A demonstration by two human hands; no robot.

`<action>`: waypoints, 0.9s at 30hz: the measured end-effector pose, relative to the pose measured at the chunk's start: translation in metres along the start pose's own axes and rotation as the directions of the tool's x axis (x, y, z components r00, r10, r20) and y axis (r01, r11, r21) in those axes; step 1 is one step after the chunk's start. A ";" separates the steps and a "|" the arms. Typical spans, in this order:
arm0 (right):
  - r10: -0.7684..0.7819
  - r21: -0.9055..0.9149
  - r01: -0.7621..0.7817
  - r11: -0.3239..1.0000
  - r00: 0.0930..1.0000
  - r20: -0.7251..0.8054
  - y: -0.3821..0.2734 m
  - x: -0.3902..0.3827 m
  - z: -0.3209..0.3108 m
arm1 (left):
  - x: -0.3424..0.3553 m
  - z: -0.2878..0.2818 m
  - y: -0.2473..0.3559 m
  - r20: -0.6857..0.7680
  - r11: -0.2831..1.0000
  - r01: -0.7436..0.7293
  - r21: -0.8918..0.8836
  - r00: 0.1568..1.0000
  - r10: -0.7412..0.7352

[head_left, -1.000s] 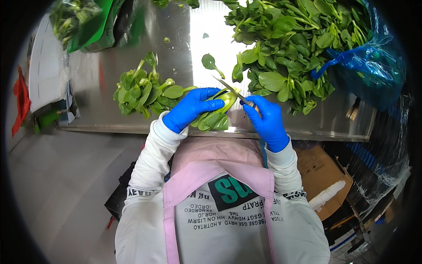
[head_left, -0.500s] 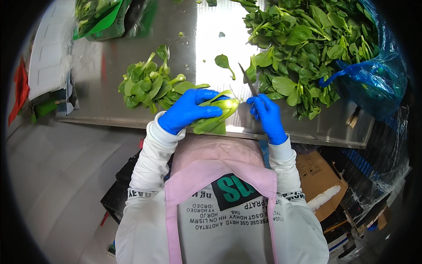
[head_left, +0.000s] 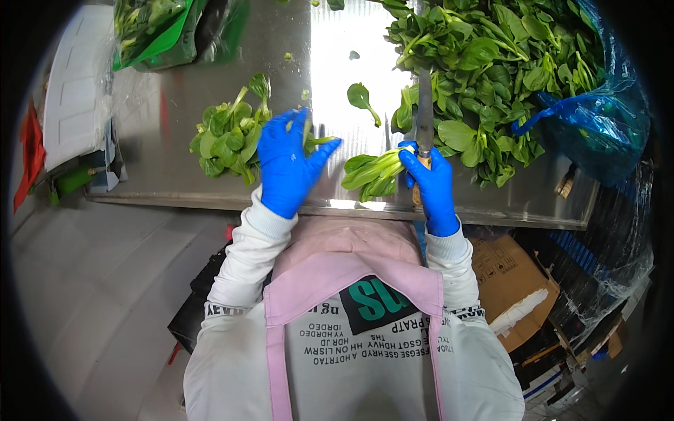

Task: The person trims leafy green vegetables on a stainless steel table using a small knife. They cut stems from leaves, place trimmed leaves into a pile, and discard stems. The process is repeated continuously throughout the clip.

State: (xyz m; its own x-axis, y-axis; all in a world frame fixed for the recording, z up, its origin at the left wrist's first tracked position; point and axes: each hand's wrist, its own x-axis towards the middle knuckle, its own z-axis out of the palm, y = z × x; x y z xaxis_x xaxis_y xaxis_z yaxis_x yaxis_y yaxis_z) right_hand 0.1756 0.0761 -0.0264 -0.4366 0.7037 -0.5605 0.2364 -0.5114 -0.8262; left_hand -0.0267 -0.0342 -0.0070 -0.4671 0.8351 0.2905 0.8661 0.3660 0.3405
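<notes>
My left hand (head_left: 289,165), in a blue glove, has its fingers spread at the right edge of a small pile of bok choy (head_left: 228,137), with some leaves partly hidden behind the fingers. My right hand (head_left: 433,184), gloved in blue too, is closed around the wooden handle of a knife (head_left: 425,112), whose blade points away from me. Between its thumb and fingers the same hand pinches a head of bok choy (head_left: 373,172) by the pale stem end, leaves hanging to the left. Beyond it lies a loose leaf (head_left: 361,98) on the metal table.
A large heap of bok choy (head_left: 484,70) covers the right of the metal table (head_left: 210,88), beside a blue plastic bag (head_left: 597,133). Packed greens in a green tray (head_left: 158,35) stand far left. Small scraps dot the middle. A cardboard box (head_left: 512,281) sits below the table's right side.
My left hand has let go of the bok choy head and moved left to the small pile. My right hand now pinches that head, and its knife has swung to point away.
</notes>
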 end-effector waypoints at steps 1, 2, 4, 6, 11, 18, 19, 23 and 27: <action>-0.008 -0.007 0.008 1.000 1.000 -0.003 0.000 0.000 0.001 | 0.002 -0.005 0.012 0.094 0.961 0.080 -0.266 0.994 -0.057; -0.013 -0.003 0.013 1.000 1.000 0.005 -0.002 -0.001 0.004 | 0.004 -0.010 0.024 0.396 0.878 0.269 -0.396 0.913 -0.101; -0.031 0.009 0.031 0.999 0.999 0.015 -0.006 -0.002 0.010 | 0.009 -0.014 0.039 0.854 0.619 0.664 -0.418 0.520 0.018; -0.079 0.121 0.091 0.988 0.992 -0.095 -0.006 0.001 0.015 | 0.012 0.012 0.029 0.881 0.551 0.734 -0.396 0.474 0.002; -0.128 0.152 0.159 0.976 0.973 -0.194 0.004 0.009 -0.011 | 0.112 0.037 0.002 0.624 -0.075 0.621 -0.780 0.781 -0.033; -0.216 -0.002 0.220 0.975 0.952 -0.216 0.012 0.007 -0.029 | 0.073 0.090 0.015 0.541 0.936 -0.272 -0.226 0.764 0.352; -0.306 -0.112 0.286 0.952 0.919 -0.249 0.015 0.010 -0.029 | 0.064 0.093 0.010 0.498 0.934 -0.281 -0.220 0.791 0.355; -0.669 -0.530 0.494 0.689 0.715 -0.203 0.004 0.027 -0.037 | 0.035 0.076 -0.014 0.532 0.968 -0.250 -0.037 0.815 0.230; -0.676 -0.794 0.366 0.485 0.733 -0.075 -0.034 0.048 -0.033 | 0.023 0.045 -0.029 0.686 0.884 -0.296 0.362 0.726 -0.038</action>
State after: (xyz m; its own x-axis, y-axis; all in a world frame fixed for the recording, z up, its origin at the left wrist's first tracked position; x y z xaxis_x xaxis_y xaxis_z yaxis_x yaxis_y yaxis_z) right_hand 0.1747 0.1437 -0.0273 -0.4150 0.8984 0.1438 0.6441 0.4017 -0.6509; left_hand -0.0541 -0.0074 -0.0500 -0.2500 0.8745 -0.4156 0.9682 0.2251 -0.1087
